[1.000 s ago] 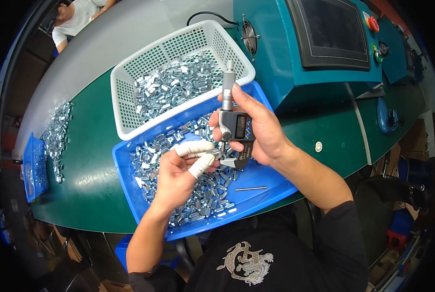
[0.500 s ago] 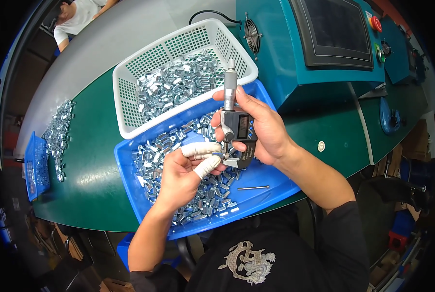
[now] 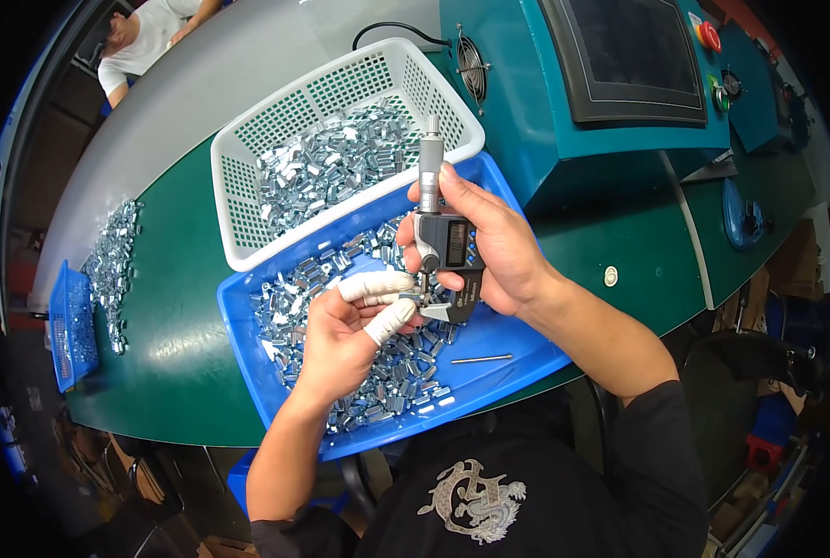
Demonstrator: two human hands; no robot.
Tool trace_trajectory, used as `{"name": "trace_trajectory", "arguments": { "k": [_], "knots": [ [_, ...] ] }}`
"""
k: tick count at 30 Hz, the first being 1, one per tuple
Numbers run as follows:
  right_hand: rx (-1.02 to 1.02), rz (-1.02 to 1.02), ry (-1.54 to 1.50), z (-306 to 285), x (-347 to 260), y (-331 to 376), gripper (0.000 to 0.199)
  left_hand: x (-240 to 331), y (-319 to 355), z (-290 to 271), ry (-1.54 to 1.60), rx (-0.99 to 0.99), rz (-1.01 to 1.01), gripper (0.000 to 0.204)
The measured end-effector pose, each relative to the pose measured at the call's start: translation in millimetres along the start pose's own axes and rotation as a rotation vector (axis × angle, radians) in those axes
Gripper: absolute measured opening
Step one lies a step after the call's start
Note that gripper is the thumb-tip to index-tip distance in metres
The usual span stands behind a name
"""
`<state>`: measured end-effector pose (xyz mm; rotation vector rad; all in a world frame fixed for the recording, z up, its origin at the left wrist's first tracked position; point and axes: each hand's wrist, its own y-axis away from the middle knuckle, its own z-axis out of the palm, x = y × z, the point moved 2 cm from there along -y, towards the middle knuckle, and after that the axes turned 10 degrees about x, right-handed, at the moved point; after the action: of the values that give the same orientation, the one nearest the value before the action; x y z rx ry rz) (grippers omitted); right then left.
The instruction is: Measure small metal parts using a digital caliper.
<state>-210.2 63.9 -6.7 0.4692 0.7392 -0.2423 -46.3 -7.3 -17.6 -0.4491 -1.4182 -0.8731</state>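
My right hand (image 3: 491, 244) is wrapped round a digital micrometer (image 3: 455, 244), its thimble pointing away from me and its small display facing up. With finger cots on thumb and fingers, my left hand (image 3: 355, 321) pinches a small shiny metal part (image 3: 409, 298) at the micrometer's jaws. Fingertips hide most of that part; it resembles the hex-shaped metal pieces below. Both hands are held above a blue tray (image 3: 517, 358) with many loose metal pieces (image 3: 392, 381) in it. A thin metal pin (image 3: 481, 359) lies on the tray's bare right side.
Behind the tray, a white perforated basket (image 3: 229, 200) holds more pieces. A teal machine (image 3: 517, 121) with a screen stands at the back right. At left are a pile of pieces (image 3: 113, 270) and a small blue basket (image 3: 60, 321). Another person (image 3: 141, 42) sits across the table.
Both hands and the micrometer have shifted very slightly left in the picture, as has the scene behind. The grip on the micrometer and the small part looks the same.
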Motion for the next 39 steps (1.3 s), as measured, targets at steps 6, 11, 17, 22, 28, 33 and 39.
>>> {"name": "trace_trajectory", "arguments": {
  "k": [6, 11, 17, 22, 28, 33, 39],
  "knots": [
    [0.024, -0.004, 0.070, 1.1, 0.1, 0.5, 0.039, -2.9, 0.5, -4.1, -0.013, 0.032, -0.023, 0.025],
    [0.003, -0.007, 0.067, -0.3, -1.1, 2.9, 0.039, -6.5, -2.7, -5.2, -0.059, 0.044, -0.046, 0.023],
    [0.040, -0.003, 0.067, 0.7, -1.9, 2.2, 0.042, 14.7, -19.4, -39.3, -0.082, 0.357, 0.244, 0.029],
    [0.032, 0.007, 0.073, -1.8, -4.5, 4.0, 0.041, 27.5, -19.0, -37.4, -0.038, 0.507, 0.398, 0.050],
    [0.032, 0.015, 0.098, 2.3, -4.2, 3.1, 0.039, 9.8, -6.4, -32.9, -1.219, 0.456, 0.263, 0.016],
    [0.040, 0.017, 0.097, 0.6, -3.2, 3.6, 0.038, -8.3, -16.7, -43.8, -1.353, 0.440, 0.236, 0.018],
    [0.052, 0.041, 0.140, 5.8, 5.9, 1.0, 0.038, -12.8, -13.8, -40.8, -1.332, 0.401, 0.320, 0.016]
  ]
}}
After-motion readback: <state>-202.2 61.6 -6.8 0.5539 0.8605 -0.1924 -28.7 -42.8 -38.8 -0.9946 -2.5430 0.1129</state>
